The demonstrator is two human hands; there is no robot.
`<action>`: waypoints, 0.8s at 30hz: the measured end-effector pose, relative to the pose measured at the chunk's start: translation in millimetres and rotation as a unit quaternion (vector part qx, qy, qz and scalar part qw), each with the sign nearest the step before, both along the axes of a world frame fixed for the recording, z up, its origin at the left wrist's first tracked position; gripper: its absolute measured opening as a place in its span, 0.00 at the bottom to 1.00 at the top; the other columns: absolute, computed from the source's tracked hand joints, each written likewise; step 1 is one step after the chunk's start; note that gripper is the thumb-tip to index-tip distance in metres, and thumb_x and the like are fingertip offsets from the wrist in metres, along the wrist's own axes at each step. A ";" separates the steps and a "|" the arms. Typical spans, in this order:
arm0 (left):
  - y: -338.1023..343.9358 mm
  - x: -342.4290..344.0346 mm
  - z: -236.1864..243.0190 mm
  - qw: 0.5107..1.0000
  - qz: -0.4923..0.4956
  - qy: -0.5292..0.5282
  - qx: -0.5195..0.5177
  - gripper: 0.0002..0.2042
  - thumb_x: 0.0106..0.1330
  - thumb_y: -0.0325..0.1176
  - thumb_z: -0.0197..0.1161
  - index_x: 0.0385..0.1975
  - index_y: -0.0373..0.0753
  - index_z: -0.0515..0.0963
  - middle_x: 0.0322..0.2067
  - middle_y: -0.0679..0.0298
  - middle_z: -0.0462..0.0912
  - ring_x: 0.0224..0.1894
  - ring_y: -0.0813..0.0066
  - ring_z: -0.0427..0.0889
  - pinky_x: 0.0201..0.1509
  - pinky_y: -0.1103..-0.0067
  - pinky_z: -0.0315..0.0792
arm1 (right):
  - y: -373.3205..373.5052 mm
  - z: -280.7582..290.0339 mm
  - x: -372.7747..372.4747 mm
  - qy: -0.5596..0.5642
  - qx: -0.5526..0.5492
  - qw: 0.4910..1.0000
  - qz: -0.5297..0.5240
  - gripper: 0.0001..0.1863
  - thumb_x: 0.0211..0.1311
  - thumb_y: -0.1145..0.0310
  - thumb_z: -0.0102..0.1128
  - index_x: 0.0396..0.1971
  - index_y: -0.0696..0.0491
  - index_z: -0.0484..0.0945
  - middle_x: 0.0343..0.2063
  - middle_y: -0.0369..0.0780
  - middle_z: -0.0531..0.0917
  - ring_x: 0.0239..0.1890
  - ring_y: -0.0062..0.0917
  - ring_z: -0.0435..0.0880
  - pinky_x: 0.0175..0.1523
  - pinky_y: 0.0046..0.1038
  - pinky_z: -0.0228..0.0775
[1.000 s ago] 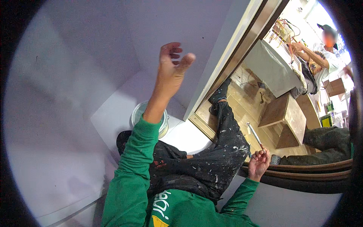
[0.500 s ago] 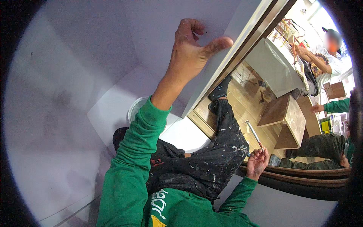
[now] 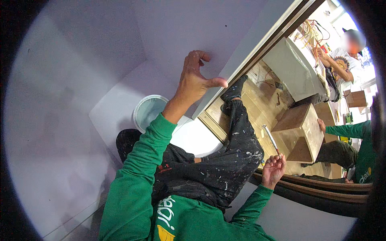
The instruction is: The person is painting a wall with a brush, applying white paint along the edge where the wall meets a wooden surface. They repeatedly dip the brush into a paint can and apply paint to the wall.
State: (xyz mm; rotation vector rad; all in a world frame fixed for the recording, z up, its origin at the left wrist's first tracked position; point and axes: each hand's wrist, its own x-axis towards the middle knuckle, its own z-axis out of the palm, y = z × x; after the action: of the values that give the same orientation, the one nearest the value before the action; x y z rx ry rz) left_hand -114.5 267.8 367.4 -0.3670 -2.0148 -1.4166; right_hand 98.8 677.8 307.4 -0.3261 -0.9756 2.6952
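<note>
Brush (image 3: 270,138) in right hand (image 3: 273,170) — left hand (image 3: 196,79) on wall (image 3: 169,36).

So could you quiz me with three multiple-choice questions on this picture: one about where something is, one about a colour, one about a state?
1. Where is the white paint bucket?
A. on the white floor beside the person's bent knee
B. on the wooden box
C. in the right hand

2. What colour are the person's sleeves?
A. red
B. green
C. grey

3. What is the right hand doing?
A. lying flat and empty
B. holding a thin brush
C. pressing on the wall

Answers:
1 A: the bucket stands on the floor just past the paint-spattered dark trousers.
2 B: both sleeves are green.
3 B: its fingers close round the brush; the left hand, open and empty, is raised against the white wall.
</note>
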 end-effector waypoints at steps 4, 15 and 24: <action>-2.8 3.7 -28.9 0.999 -0.006 -0.008 -0.031 0.51 0.32 0.74 0.74 0.50 0.36 0.72 0.46 0.59 0.73 0.47 0.63 0.73 0.54 0.67 0.71 | 0.8 2.3 0.8 0.010 0.001 1.000 0.011 0.13 0.76 0.63 0.53 0.45 0.57 0.81 0.31 0.37 0.82 0.32 0.20 0.75 0.34 0.21 0.68; -20.5 14.6 -91.0 0.939 -0.044 -0.107 -0.325 0.55 0.29 0.68 0.79 0.56 0.33 0.73 0.52 0.48 0.75 0.57 0.45 0.72 0.64 0.57 0.65 | -1.0 0.4 1.3 -0.007 -0.010 1.000 -0.016 0.13 0.76 0.62 0.54 0.42 0.56 0.80 0.30 0.37 0.82 0.30 0.20 0.73 0.32 0.21 0.66; -13.7 2.9 -110.0 0.764 -0.058 -0.189 -0.614 0.64 0.28 0.82 0.68 0.64 0.35 0.70 0.57 0.50 0.75 0.63 0.52 0.70 0.66 0.57 0.63 | 4.9 -15.6 0.6 -0.005 -0.039 0.999 -0.033 0.13 0.76 0.62 0.55 0.43 0.56 0.82 0.29 0.37 0.82 0.31 0.20 0.74 0.32 0.20 0.66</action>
State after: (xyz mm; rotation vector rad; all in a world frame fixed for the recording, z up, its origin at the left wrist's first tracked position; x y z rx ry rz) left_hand -111.7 254.1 257.5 -0.7795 -3.0789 0.0445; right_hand 99.3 682.7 291.8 -0.3811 -0.8495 2.6792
